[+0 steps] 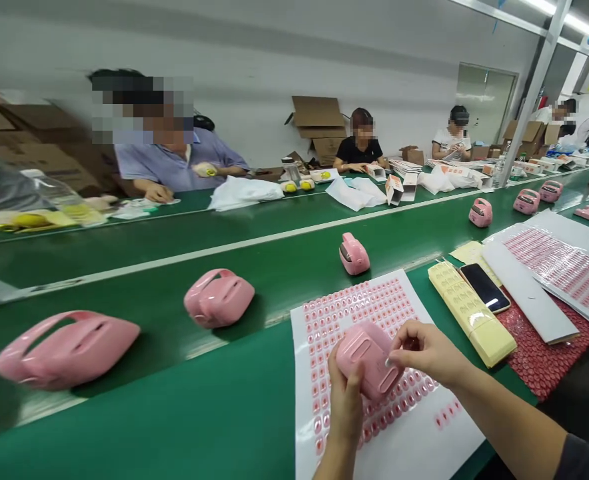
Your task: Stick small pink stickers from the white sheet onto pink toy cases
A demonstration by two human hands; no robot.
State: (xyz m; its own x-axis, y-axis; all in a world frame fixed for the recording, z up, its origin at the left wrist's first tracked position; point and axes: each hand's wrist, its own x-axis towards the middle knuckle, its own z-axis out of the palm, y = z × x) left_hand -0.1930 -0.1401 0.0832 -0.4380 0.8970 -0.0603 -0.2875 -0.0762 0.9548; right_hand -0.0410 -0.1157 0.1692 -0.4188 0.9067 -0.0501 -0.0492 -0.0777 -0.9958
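Apparent sticker sheet (359, 310) beside smartphone (484, 288)

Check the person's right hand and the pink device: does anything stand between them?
Nothing visible does. The right hand touches the pink device directly, its fingertips on the device's edge, and the left hand holds it from the other side.

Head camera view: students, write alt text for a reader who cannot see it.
The left hand and right hand hold a rounded pink plastic device over a white sheet of pink stickers on a green conveyor belt. More pink devices stand along the belt; co-workers sit beyond.
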